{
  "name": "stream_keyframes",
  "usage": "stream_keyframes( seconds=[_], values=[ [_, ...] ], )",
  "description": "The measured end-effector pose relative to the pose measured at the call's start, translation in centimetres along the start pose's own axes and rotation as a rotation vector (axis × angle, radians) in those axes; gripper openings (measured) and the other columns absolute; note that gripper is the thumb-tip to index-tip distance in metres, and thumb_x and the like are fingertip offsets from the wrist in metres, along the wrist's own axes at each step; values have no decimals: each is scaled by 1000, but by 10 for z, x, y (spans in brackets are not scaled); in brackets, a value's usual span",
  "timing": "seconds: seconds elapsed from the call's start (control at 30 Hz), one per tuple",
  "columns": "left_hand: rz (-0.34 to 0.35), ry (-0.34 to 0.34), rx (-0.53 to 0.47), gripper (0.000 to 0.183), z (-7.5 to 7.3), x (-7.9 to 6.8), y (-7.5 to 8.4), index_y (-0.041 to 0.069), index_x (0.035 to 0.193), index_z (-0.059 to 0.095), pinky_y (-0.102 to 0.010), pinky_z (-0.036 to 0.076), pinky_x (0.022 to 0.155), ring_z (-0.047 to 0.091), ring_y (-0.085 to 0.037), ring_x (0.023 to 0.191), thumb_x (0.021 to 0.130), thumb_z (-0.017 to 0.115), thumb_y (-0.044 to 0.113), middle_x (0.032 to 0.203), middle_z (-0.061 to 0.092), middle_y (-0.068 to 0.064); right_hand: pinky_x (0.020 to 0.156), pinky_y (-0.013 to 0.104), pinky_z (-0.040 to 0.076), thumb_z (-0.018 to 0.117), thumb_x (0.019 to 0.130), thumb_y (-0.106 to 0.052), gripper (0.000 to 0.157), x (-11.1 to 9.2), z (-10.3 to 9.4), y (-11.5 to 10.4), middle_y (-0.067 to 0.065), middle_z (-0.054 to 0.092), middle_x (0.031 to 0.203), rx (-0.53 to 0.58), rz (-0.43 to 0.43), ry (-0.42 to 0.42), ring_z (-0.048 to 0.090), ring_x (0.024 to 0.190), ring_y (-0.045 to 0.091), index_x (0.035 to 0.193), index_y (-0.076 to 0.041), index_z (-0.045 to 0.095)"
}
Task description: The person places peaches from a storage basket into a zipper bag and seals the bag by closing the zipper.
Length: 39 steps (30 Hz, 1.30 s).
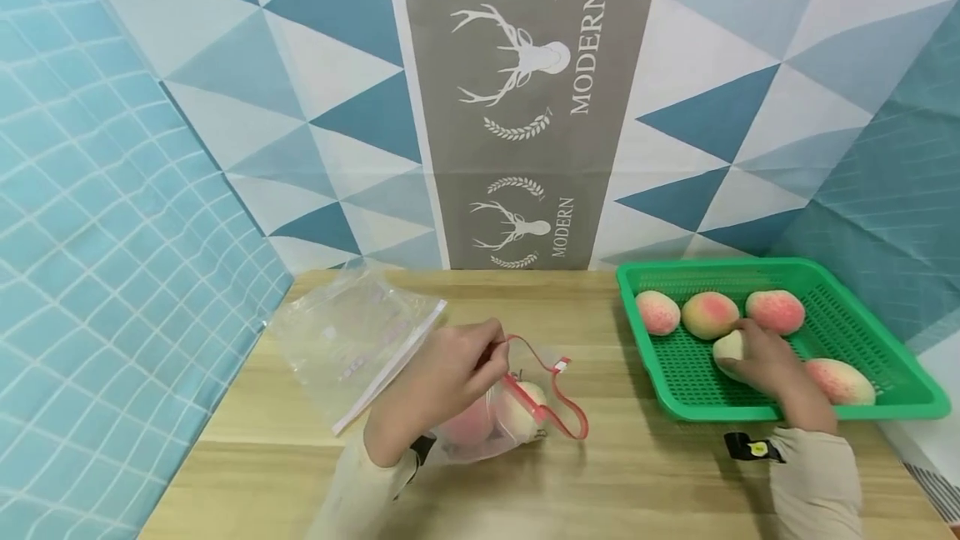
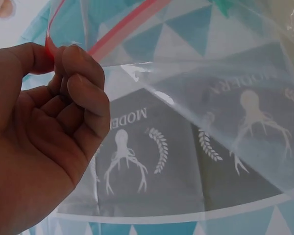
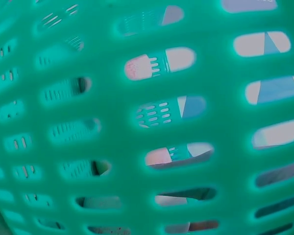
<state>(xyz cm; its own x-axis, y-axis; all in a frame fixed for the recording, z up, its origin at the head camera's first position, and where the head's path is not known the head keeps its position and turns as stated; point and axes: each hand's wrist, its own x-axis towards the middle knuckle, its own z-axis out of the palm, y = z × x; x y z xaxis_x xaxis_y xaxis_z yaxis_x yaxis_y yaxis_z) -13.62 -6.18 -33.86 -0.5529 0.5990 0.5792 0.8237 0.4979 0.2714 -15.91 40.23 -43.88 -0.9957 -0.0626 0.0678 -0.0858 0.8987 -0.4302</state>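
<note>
In the head view my left hand (image 1: 442, 369) pinches the red zip edge (image 1: 572, 417) of a clear plastic bag, holding its mouth up. Two peaches show in the bag: a pinkish one (image 1: 471, 423) and a pale one (image 1: 527, 408). The left wrist view has thumb and fingertips together on the red strip (image 2: 130, 24), the clear film (image 2: 225, 93) spreading to the right. My right hand (image 1: 776, 369) is inside the green basket (image 1: 705, 412), gripping a pale peach (image 1: 727, 350). Basket slats (image 3: 112, 112) fill the right wrist view and hide that hand.
Around the right hand lie other peaches: one at the basket's left wall (image 1: 657, 312), two behind (image 1: 710, 315) and one at the front right (image 1: 842, 382). Another clear zip bag (image 1: 352, 340) lies flat at the table's back left. A patterned cloth (image 1: 517, 190) stands behind the table.
</note>
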Motion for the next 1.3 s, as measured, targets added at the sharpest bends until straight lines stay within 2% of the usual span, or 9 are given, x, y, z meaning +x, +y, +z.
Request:
stream_keyframes(
  seconds=[0.23, 0.4, 0.53, 0.63, 0.73, 0.8, 0.9, 1.17, 1.3],
  values=[
    [6, -97, 31, 22, -3, -1, 10, 17, 71, 45, -13, 21, 47, 23, 3, 52, 90, 53, 10, 58, 29, 12, 64, 57, 44, 74, 88, -33, 67, -2, -10, -9, 36, 57, 113, 18, -24, 184, 58, 88, 52, 131, 11, 49],
    [1, -134, 43, 25, -5, -4, 14, 17, 70, 43, -14, 19, 48, 20, 2, 52, 91, 54, 11, 58, 26, 12, 61, 56, 40, 72, 89, -37, 70, -12, -25, -34, 37, 53, 120, 34, 35, 326, 54, 88, 53, 138, 6, 46],
    [-3, -146, 47, 25, -5, -5, 15, 17, 70, 43, -13, 18, 48, 19, 3, 51, 91, 54, 11, 58, 26, 13, 54, 44, 41, 75, 87, -35, 72, -17, -35, -58, 35, 55, 117, 86, -1, 383, 56, 89, 51, 143, -1, 46],
    [-13, -156, 44, 25, -5, -6, 15, 17, 70, 42, -13, 18, 48, 18, 3, 51, 91, 54, 11, 57, 25, 12, 55, 31, 44, 79, 85, -31, 71, -22, -39, -79, 30, 56, 120, 160, -72, 373, 60, 92, 46, 144, -7, 49],
    [-24, -165, 44, 25, -5, -6, 17, 18, 70, 43, -13, 18, 47, 19, 3, 51, 91, 54, 11, 57, 26, 13, 62, 19, 46, 82, 82, -28, 69, -26, -38, -98, 25, 58, 124, 214, -148, 352, 62, 96, 22, 142, -13, 52],
    [-30, -174, 51, 25, -5, -6, 18, 18, 70, 43, -13, 18, 47, 20, 3, 50, 91, 54, 12, 57, 27, 13, 65, 12, 45, 84, 80, -26, 69, -28, -36, -110, 21, 60, 124, 234, -196, 347, 56, 94, 3, 141, -16, 54],
    [-34, -181, 67, 25, -4, -6, 18, 19, 69, 43, -13, 18, 47, 20, 3, 50, 91, 55, 13, 57, 27, 13, 66, 13, 46, 86, 77, -24, 70, -32, -33, -125, 18, 63, 121, 236, -250, 354, 50, 89, -12, 140, -20, 56],
    [-13, -170, 89, 27, -5, -8, 19, 19, 68, 41, -14, 17, 47, 19, 2, 51, 90, 56, 14, 56, 24, 13, 79, 6, 46, 90, 67, -5, 83, -51, -30, -168, -3, 60, 125, 334, -410, 367, 56, 102, -4, 141, -20, 55],
    [-3, -168, 96, 27, -6, -7, 19, 19, 67, 40, -14, 17, 48, 18, 1, 51, 89, 56, 13, 56, 23, 13, 85, 10, 47, 92, 66, -10, 85, -59, -27, -185, -8, 59, 129, 359, -480, 259, 58, 108, 0, 141, -20, 53]
  ],
)
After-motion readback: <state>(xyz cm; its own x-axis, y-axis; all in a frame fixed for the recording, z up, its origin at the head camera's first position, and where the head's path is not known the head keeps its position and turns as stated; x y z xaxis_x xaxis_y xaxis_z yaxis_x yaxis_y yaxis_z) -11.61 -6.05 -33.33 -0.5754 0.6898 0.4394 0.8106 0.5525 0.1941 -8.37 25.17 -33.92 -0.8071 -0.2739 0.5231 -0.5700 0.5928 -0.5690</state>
